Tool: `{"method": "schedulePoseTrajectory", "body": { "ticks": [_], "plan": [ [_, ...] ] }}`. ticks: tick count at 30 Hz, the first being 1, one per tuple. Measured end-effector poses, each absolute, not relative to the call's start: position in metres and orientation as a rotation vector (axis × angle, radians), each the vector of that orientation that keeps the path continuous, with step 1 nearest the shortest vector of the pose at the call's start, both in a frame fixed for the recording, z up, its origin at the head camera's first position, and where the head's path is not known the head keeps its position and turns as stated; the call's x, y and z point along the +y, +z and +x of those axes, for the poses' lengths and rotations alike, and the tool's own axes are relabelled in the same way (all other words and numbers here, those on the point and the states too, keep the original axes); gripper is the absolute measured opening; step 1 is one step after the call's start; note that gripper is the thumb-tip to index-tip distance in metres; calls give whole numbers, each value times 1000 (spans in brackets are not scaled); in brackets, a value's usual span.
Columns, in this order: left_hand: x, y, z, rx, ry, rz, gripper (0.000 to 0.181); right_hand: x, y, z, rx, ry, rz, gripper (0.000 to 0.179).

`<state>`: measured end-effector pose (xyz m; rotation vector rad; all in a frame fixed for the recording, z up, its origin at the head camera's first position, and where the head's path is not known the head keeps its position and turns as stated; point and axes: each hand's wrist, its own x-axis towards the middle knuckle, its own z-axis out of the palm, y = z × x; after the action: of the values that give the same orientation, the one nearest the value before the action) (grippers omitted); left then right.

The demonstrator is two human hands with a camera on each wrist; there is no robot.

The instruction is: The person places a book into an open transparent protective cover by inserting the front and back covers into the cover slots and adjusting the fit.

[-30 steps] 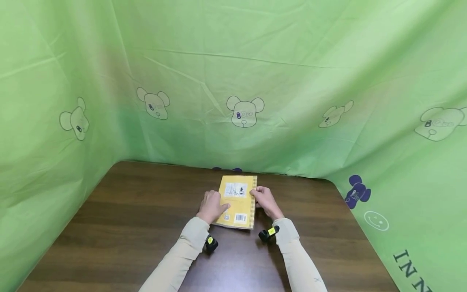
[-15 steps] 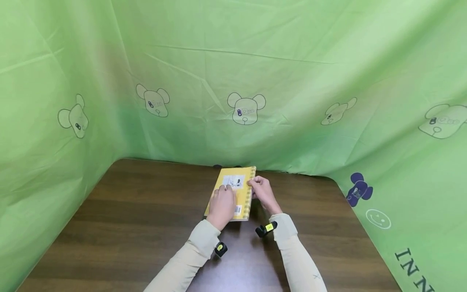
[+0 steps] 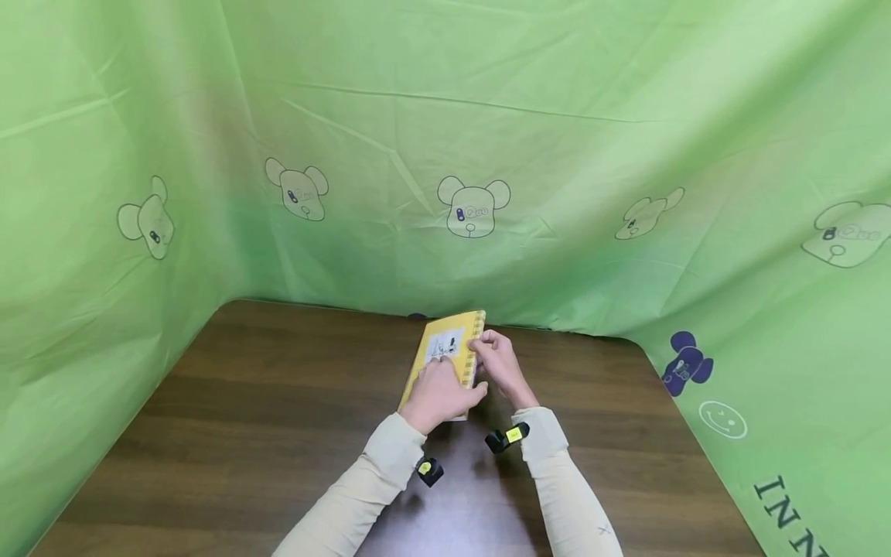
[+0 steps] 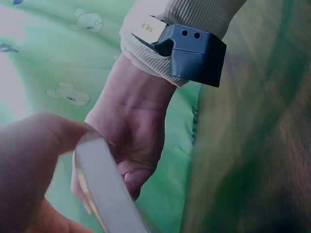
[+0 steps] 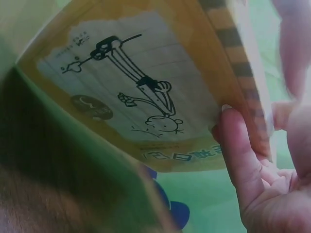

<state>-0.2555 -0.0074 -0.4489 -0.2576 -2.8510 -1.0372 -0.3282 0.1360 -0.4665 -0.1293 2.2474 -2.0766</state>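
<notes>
A yellow book (image 3: 445, 340) with a checked spine is tilted up off the table, back cover towards me in the head view. My right hand (image 3: 503, 367) pinches it at the spine, thumb on the back cover. In the right wrist view, a finger of the right hand (image 5: 262, 179) lies on the front cover (image 5: 126, 82), which carries a cartoon drawing. My left hand (image 3: 442, 394) rests over the lower back cover, its thumb stretched out past the spine. Beside the left hand (image 4: 29, 165), the left wrist view shows the book's pale page edge (image 4: 104, 184).
A brown wooden table (image 3: 278, 402) lies under both arms. Green cloth (image 3: 390, 155) printed with bear heads hangs along its back and sides. Each wrist wears a black camera, such as the right one (image 3: 506, 437).
The book has tipped up and turned from lying nearly level. My left hand has moved from its left edge rightward across the back cover, thumb spreading. The right hand keeps its pinch.
</notes>
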Motion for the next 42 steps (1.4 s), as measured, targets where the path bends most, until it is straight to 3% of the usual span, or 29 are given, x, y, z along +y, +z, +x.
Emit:
{"method": "schedulePoseTrajectory", "body": {
  "ticks": [6,15,23,31,42],
  "plan": [
    [2,-446,-250,-2842,-911,-222,76,133,-462,-325,2231,-2070,-192,6],
    [7,-448,-248,-2799,-794,-110,64,126,-458,-320,2230,-2093,-402,19],
    [-5,-444,-252,-2580,-998,-224,44,124,-461,-323,2161,-2142,-566,38],
    [-14,-438,-251,-2557,-1290,-445,40,129,-483,-334,2060,-2066,-468,50],
    [-36,-442,-260,-2472,-1653,-618,50,137,-503,-335,1879,-2150,-423,60]
  ]
}}
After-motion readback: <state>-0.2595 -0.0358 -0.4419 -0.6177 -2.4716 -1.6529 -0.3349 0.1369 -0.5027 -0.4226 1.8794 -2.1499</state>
